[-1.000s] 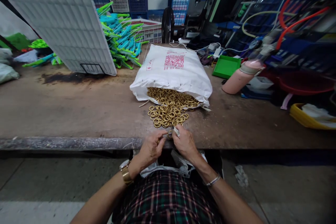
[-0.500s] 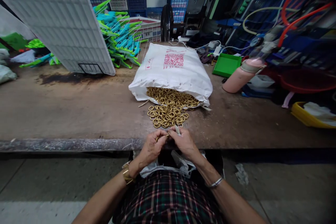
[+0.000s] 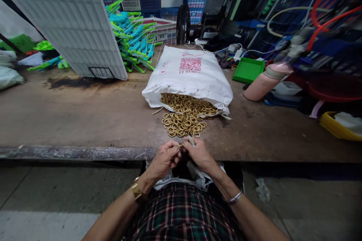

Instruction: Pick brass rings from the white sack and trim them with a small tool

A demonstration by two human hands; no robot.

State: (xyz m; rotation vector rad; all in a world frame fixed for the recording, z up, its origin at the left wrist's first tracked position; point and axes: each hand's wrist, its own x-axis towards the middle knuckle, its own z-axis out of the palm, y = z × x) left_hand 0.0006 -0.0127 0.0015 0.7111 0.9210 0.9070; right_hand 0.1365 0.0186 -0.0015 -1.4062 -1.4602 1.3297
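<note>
My left hand (image 3: pixel 164 158) is pinching a brass-coloured ring (image 3: pixel 181 145) between clenched fingers, with a little more brass showing in the curl of the hand; I can't tell whether that is a second ring. My right hand (image 3: pixel 201 155) is gripping a flat pale piece (image 3: pixel 191 141), its thumb and fingertip meeting the ring from the other side. Whether the piece is a blade or a strip, I can't tell.

To work the ring well, I'm judging that the left fingers should be pinching only its rim, leaving the side facing my right thumb exposed, and that both wrists should be bracing low so the small part isn't twisting away. A light pressure is seeming best, since a hard squeeze could be flicking it off.

I'm working right over the front edge of the table (image 3: pixel 85 120), so a slipped ring could be falling towards my lap. The loose rings (image 3: pixel 183 123) are lying just beyond my fingertips, spilling from the open mouth of the white sack (image 3: pixel 188 77), and are limiting any forward reach. Bare tabletop is stretching out to my left and right, with the pink bottle (image 3: pixel 258 87) and green tray (image 3: pixel 249 70) sitting well off to the right.
</note>
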